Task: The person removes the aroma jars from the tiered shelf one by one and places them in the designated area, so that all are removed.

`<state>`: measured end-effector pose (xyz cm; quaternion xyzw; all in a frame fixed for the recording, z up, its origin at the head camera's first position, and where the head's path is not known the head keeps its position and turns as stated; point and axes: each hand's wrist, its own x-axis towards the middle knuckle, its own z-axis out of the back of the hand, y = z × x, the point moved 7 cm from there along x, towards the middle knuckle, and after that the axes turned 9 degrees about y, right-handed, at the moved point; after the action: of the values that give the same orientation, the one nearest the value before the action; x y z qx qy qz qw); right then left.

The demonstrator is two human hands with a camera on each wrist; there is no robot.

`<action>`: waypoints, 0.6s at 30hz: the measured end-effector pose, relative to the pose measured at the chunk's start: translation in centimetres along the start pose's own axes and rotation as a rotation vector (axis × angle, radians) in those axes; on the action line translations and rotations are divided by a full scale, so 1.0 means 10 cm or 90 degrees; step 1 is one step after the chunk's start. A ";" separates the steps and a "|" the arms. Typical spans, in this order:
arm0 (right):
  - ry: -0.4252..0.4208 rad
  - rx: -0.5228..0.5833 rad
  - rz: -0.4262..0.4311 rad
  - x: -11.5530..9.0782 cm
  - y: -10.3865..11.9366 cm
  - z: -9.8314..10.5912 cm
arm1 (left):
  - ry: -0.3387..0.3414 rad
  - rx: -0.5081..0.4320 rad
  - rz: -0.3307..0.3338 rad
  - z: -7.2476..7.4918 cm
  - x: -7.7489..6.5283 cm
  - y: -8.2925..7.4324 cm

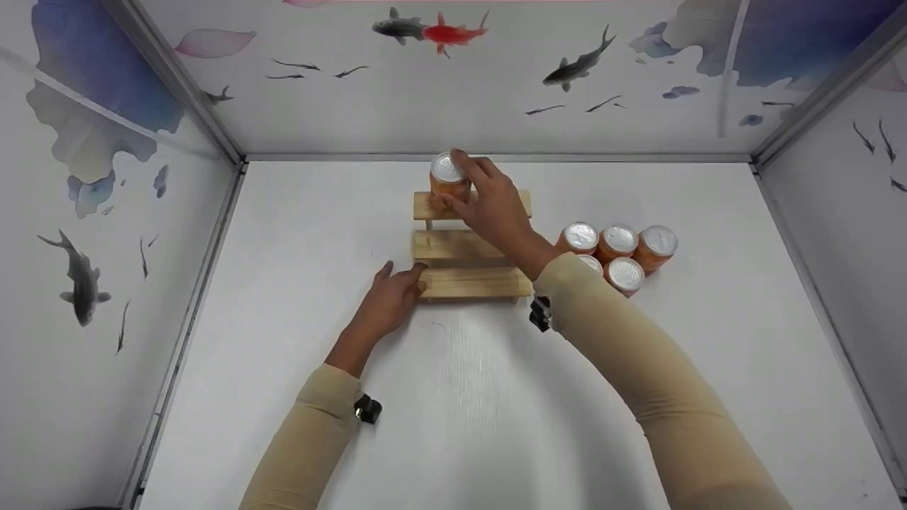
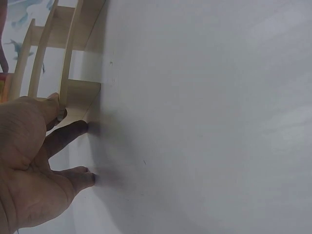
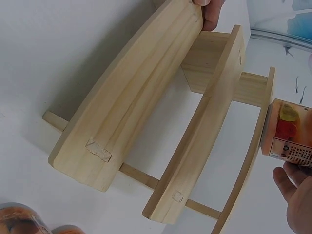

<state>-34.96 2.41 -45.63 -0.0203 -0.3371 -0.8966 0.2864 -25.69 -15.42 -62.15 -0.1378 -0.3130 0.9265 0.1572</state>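
Observation:
A three-step wooden rack (image 1: 473, 283) stands on the white table. My right hand (image 1: 496, 209) holds an orange can (image 1: 448, 173) with a silver lid at the left end of the top step. Fruit pictures and a printed label show on this can (image 3: 291, 131) in the right wrist view, its base right at the board. Down at the front step, my left hand (image 1: 388, 301) pinches the left end of the board between thumb and finger. The other fingers of the left hand (image 2: 34, 161) spread toward the tabletop in the left wrist view.
To the right of the rack, several more orange cans (image 1: 620, 241) with silver lids stand grouped in two rows, partly behind the right sleeve. White panels (image 1: 453, 85) printed with fish enclose the table (image 1: 319, 212) at the back and sides.

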 end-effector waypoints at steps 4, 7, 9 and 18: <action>0.000 0.006 -0.002 -0.01 -0.01 0.01 | 0.004 0.000 0.006 0.03 -0.03 -0.06; 0.000 0.005 -0.002 -0.01 -0.02 0.01 | -0.008 0.007 0.005 0.00 -0.01 -0.01; 0.000 0.001 0.000 -0.02 -0.02 0.01 | -0.011 0.003 0.002 -0.01 0.00 0.01; -0.004 -0.012 0.003 -0.04 -0.05 0.04 | 0.005 -0.003 -0.006 0.13 -0.10 -0.21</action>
<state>-34.98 3.15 -45.76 -0.0265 -0.3297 -0.8991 0.2869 -24.79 -14.90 -59.69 -0.1403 -0.3153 0.9243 0.1628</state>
